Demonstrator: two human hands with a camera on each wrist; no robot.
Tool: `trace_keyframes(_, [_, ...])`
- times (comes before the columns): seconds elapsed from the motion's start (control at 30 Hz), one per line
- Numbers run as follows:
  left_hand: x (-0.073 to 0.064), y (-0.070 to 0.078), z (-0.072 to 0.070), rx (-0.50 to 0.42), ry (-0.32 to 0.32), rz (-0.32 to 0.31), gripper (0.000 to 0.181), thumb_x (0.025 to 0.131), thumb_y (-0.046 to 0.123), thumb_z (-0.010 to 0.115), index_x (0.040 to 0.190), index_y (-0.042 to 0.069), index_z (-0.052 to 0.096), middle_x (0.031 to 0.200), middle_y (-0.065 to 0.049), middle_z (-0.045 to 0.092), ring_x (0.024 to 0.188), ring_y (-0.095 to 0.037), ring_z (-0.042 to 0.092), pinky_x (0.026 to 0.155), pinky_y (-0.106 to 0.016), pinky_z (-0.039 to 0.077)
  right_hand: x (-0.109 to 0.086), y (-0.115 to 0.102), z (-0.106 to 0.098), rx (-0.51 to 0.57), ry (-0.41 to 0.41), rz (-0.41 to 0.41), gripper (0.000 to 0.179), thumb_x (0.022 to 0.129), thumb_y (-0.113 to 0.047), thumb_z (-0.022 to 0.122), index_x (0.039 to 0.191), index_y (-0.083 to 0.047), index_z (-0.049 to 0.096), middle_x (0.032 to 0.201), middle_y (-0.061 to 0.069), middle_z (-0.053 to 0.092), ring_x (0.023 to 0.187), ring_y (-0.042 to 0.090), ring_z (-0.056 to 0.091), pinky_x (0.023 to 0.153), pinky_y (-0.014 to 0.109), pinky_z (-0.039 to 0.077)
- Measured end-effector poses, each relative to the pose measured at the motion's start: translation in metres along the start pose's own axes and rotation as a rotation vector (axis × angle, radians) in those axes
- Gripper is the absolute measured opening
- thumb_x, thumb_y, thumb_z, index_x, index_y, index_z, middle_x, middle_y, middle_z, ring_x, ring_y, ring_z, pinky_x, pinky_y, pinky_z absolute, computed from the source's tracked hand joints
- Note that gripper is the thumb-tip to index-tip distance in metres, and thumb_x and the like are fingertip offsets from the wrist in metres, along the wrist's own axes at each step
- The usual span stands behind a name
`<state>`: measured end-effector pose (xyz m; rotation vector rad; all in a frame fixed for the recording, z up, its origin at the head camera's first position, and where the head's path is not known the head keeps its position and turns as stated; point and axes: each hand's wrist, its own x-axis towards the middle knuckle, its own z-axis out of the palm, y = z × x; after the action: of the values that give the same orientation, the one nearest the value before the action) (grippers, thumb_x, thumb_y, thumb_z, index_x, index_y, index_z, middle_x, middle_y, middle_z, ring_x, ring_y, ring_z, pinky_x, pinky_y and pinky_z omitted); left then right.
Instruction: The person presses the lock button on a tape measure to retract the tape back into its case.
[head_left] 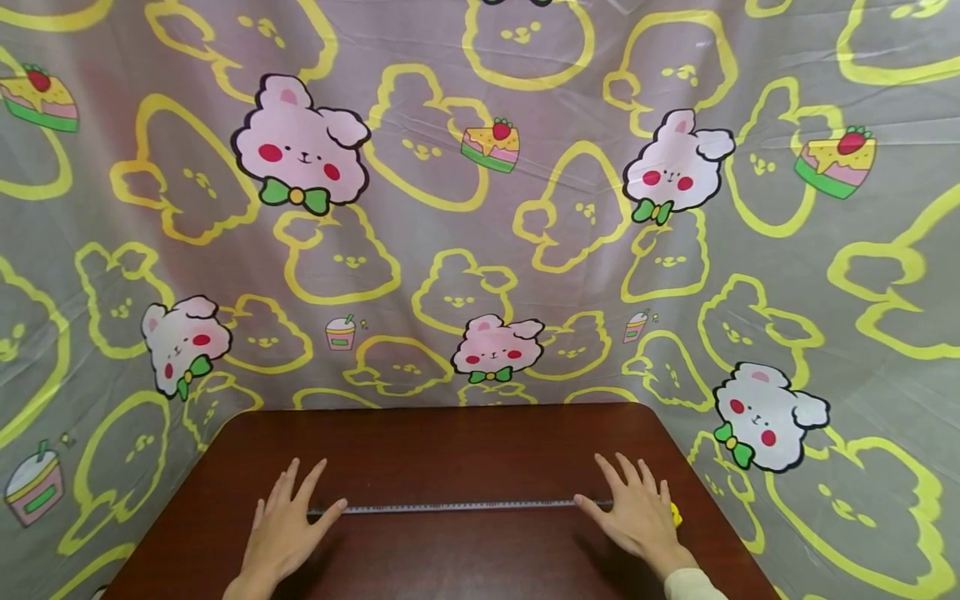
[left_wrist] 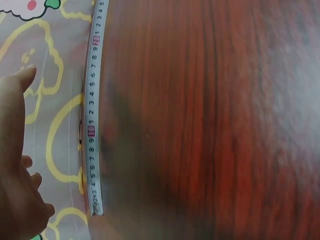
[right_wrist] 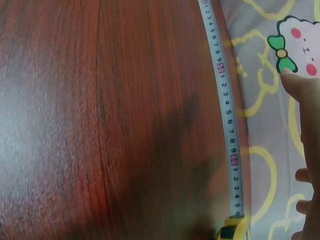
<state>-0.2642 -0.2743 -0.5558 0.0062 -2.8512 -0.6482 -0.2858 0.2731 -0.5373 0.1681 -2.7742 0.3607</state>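
Note:
A tape measure's pale blade [head_left: 457, 506] lies stretched straight across the brown table, with its numbers facing up. My left hand [head_left: 281, 525] is near the blade's free end, fingers spread; in the left wrist view that hand [left_wrist: 20, 165] appears beside the blade [left_wrist: 93, 110], not gripping it. At the other end is the yellow tape case [right_wrist: 235, 230], partly hidden behind my right hand [head_left: 637, 512] in the head view. The right hand's fingers are spread too, and nothing is held in them. Both hands cast shadows on the table.
The dark wood-grain table [head_left: 450, 450] has rounded far corners. A grey curtain [head_left: 420, 225] printed with yellow outlines and white rabbits hangs behind it and along both sides.

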Motion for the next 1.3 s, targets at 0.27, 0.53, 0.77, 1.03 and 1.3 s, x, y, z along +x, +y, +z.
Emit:
trace_keyframes(0.27, [-0.001,-0.02,-0.007,-0.02,0.001,-0.033,0.097,0.091,0.073,0.061,0.161,0.012,0.032,0.159,-0.039,0.018,0.136,-0.066,0.025,0.099,-0.085,0.016,-0.001,0.012,-0.001,0.025,-0.012,0.043,0.098,0.082,-0.086,0.058,0.154,-0.02,0.049,0.151,0.022,0.047,0.138,0.053,0.036,0.1,0.08,0.027])
trace_keyframes(0.53, [-0.002,-0.037,-0.015,-0.055,-0.055,-0.106,0.108,0.085,0.077,0.065,0.162,0.011,0.026,0.157,-0.04,0.021,0.133,-0.068,0.027,0.091,-0.09,0.016,-0.004,0.024,-0.001,0.066,0.019,0.108,0.098,0.082,-0.083,0.061,0.151,-0.015,0.051,0.146,0.025,0.05,0.131,0.053,0.041,0.096,0.079,0.029])
trace_keyframes(0.77, [-0.001,-0.054,-0.017,-0.121,-0.076,-0.131,0.116,0.081,0.074,0.073,0.163,0.011,0.022,0.154,-0.038,0.027,0.131,-0.067,0.032,0.084,-0.093,0.012,-0.007,0.038,0.002,0.084,0.037,0.123,0.096,0.084,-0.082,0.06,0.151,-0.014,0.049,0.144,0.025,0.051,0.129,0.053,0.043,0.096,0.078,0.03])
trace_keyframes(1.03, [-0.002,-0.063,-0.019,-0.2,-0.055,-0.16,0.116,0.079,0.067,0.08,0.162,0.009,0.023,0.155,-0.038,0.026,0.134,-0.065,0.029,0.087,-0.093,0.002,-0.014,0.051,0.007,0.132,0.006,0.212,0.093,0.087,-0.075,0.065,0.152,-0.011,0.047,0.146,0.026,0.049,0.131,0.054,0.04,0.096,0.077,0.03])
trace_keyframes(1.3, [0.004,-0.08,-0.019,-0.254,-0.072,-0.167,0.114,0.08,0.061,0.083,0.161,0.006,0.025,0.153,-0.037,0.033,0.134,-0.065,0.03,0.088,-0.091,0.004,-0.019,0.066,0.013,0.179,-0.068,0.324,0.099,0.088,-0.077,0.062,0.153,-0.005,0.042,0.147,0.032,0.042,0.13,0.058,0.037,0.096,0.079,0.028])
